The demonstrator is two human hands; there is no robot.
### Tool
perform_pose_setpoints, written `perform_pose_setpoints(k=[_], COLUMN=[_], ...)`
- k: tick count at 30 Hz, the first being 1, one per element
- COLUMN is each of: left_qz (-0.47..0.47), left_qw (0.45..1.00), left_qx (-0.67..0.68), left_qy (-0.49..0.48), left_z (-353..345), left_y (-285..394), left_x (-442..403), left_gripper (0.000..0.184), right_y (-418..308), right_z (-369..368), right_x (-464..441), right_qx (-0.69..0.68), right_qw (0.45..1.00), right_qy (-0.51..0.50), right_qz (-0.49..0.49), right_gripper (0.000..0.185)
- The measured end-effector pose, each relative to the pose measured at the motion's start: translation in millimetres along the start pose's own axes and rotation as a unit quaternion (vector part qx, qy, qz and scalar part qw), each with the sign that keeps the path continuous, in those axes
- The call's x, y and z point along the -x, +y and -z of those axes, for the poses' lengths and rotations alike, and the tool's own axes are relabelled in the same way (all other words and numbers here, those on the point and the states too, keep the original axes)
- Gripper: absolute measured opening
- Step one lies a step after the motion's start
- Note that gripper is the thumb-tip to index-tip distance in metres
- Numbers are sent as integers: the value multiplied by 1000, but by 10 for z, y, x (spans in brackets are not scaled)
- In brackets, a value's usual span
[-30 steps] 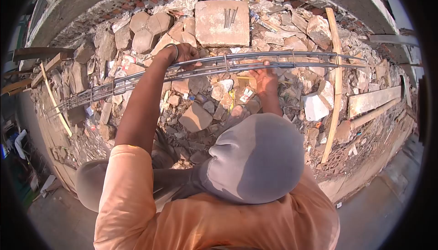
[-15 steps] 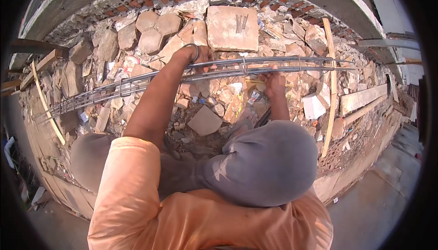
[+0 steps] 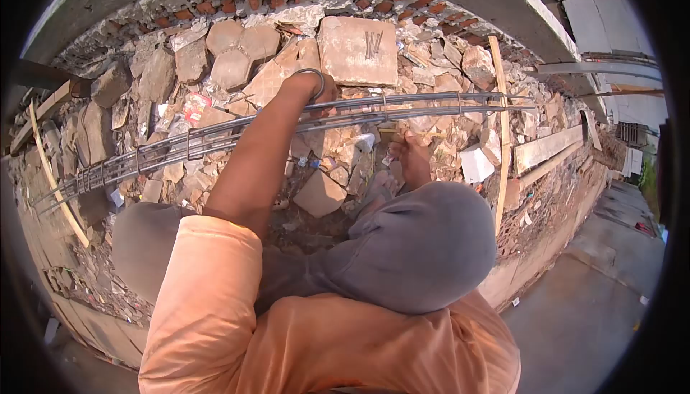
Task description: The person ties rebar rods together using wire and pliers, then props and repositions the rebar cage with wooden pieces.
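A long, narrow rebar cage (image 3: 237,126) of steel bars with stirrups (image 3: 189,144) runs across the view. My left hand (image 3: 325,93), with a metal bangle (image 3: 313,72) at the wrist, is closed around its upper bars, near the middle. Just below the bars on the right is my right hand (image 3: 411,155), its fingers drawn together. Whatever they may hold is too small to make out. A thin yellow strip (image 3: 435,134) lies beside its fingertips.
Broken concrete and rubble (image 3: 320,193) cover the ground. A square slab (image 3: 357,63) carries several short metal pieces (image 3: 373,44). Wooden strips (image 3: 503,142) (image 3: 63,178) lie near both cage ends. A rough brick wall (image 3: 273,0) borders the far side.
My right hand has come away from the bars, moving down and slightly left toward my knee. My left hand stays on the cage. The view has shifted a little.
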State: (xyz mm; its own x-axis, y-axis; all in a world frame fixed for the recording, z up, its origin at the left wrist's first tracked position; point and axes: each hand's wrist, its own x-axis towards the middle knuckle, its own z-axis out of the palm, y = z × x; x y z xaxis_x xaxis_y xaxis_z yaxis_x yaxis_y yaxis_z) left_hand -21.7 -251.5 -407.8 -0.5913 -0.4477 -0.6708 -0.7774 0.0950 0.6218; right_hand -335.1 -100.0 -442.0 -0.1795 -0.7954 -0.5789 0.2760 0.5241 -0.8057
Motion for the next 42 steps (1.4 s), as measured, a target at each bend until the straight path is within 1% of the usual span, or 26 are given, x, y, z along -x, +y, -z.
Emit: perform_pose_setpoints(k=[2,5,6,9,12,14,16,17,18,19,20,21,23,25,26,27,28,29,30,31,33,34,37,39,41,42], left_qz=[-17,72,77,45,71,87,113,167,205,213,277,304,363,313,344,372,359,344,315,286,334,346,331,305,282,265], left_qw=[999,996,996,990,980,976,974,966,952,929,909,895,866,860,862,864,867,867,869,867,843,837,841,853,865,872], left_qx=[-33,-37,-38,79,47,64,16,7,60,24,-23,-91,-126,-202,-181,-157,-96,-30,27,84,164,184,217,226,227,220], left_qy=[16,21,4,107,179,191,194,197,221,302,309,315,318,348,326,302,333,360,381,399,389,381,369,359,346,347], left_z=[20,132,206,266,276,257,400,511,633,675,826,928,978,876,874,897,874,844,787,731,705,692,747,896,1070,1148], left_y=[-110,-52,41,119,144,53,191,206,223,-38,7,40,-138,-580,-473,-352,-542,-907,-1455,-1998,-2087,-2162,-2485,-2664,-2774,-2814], left_x=[-129,-75,63,348,586,740,1139,1373,1663,1912,2234,2547,3117,3661,3776,3895,4022,4158,4339,4516,4387,4280,3875,3551,3256,3115], left_gripper=[18,38,34,29,32,39,43,45,44,42,39,36,32,29,27,25,24,22,21,21,22,22,24,25,26,26], right_y=[-119,-541,-708,-1221,-1752,-1977,-2091,-2106,-2149,-2180,-2204,-2214,-2139,-2118,-2164,-2146,-2105,-2060,-2056,-1994,-1937,-1894,-1646,-1352,-1170,-1044], right_z=[-24,-129,-165,-209,-465,-675,-789,-854,-931,-1011,-1083,-1160,-1295,-1439,-1537,-1596,-1633,-1623,-1610,-1542,-1352,-1228,-695,-260,67,274], right_x=[160,448,506,493,168,-163,-482,-574,-604,-618,-606,-619,-708,-709,-664,-657,-658,-618,-501,-419,-180,-19,295,311,433,444], right_qx=[46,90,99,103,208,300,442,508,498,509,520,533,559,607,625,616,609,606,592,573,528,492,438,445,442,374], right_qw=[999,996,994,980,951,927,850,799,805,796,785,770,717,650,636,643,648,653,657,678,728,779,858,868,883,910], right_qy=[-10,-15,-16,-80,-135,-167,-177,-187,-211,-235,-260,-287,-346,-382,-396,-400,-402,-403,-400,-398,-377,-348,-222,-132,-27,-9], right_qz=[-3,26,42,152,186,154,227,262,244,228,213,203,232,250,218,218,216,209,239,231,222,173,154,178,153,180], right_gripper=[26,22,21,22,21,19,20,20,23,23,23,24,22,17,25,25,25,25,25,24,23,21,18,15,15,15])
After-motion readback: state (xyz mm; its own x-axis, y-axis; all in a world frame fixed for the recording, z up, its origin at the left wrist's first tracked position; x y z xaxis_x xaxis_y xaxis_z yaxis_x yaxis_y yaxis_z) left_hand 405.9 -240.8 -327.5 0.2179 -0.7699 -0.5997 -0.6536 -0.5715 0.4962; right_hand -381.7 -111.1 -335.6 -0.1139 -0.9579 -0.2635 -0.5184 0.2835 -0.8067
